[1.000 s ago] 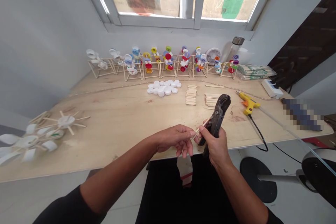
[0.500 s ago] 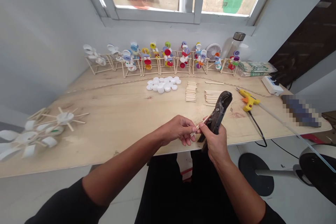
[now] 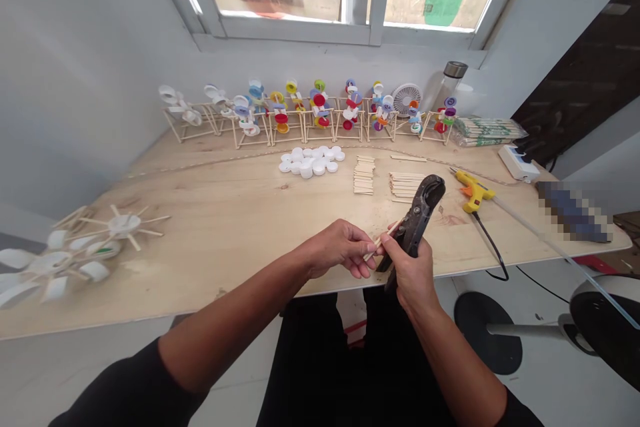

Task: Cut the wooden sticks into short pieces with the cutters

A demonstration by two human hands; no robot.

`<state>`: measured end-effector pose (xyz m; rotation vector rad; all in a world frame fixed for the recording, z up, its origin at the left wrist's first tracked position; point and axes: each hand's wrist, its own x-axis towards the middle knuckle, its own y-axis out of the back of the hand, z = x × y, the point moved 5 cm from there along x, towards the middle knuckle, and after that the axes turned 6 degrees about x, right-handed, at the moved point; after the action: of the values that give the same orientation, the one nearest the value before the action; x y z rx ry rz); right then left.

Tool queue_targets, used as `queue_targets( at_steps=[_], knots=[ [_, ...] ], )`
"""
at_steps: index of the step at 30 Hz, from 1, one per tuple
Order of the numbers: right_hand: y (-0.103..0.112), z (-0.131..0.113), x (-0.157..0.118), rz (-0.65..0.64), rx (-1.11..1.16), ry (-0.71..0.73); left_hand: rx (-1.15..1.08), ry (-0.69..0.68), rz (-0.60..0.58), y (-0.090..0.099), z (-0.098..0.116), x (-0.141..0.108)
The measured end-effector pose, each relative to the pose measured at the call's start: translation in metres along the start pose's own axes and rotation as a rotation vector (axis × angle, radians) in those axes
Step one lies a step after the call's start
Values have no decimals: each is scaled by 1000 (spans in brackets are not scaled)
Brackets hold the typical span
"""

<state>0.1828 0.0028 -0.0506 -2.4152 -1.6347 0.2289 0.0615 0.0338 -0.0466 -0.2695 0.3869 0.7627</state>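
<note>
Pliers (image 3: 417,221) tilt, clasped by the fingers of the right hand (image 3: 414,268); just left of the pliers is the left hand (image 3: 341,248); to their right lies a glue gun (image 3: 473,192); beside them, pinched by the left fingertips, slants a thin stick (image 3: 393,227).

Craft workroom, wooden bench (image 3: 210,213), glue gun (image 3: 473,191), bottle-cap wheels (image 3: 283,119)

Single head-worn view looks forward and down from above the wearer's black-clothed legs (image 3: 315,367), across a pale wooden table (image 3: 225,213) to a grey-white window frame (image 3: 295,31); bare left hand (image 3: 347,250) and bare right hand (image 3: 414,267) appear close.
</note>
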Motion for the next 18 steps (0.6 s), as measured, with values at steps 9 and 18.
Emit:
queue_targets(
  at_steps=[9, 18],
  knots=[
    [0, 0, -1, 14, 19, -6, -22, -6, 0, 0, 0, -1],
    [-3, -2, -2, 12, 21, 5, -27, -4, -8, -1, 0, -2]
  ],
)
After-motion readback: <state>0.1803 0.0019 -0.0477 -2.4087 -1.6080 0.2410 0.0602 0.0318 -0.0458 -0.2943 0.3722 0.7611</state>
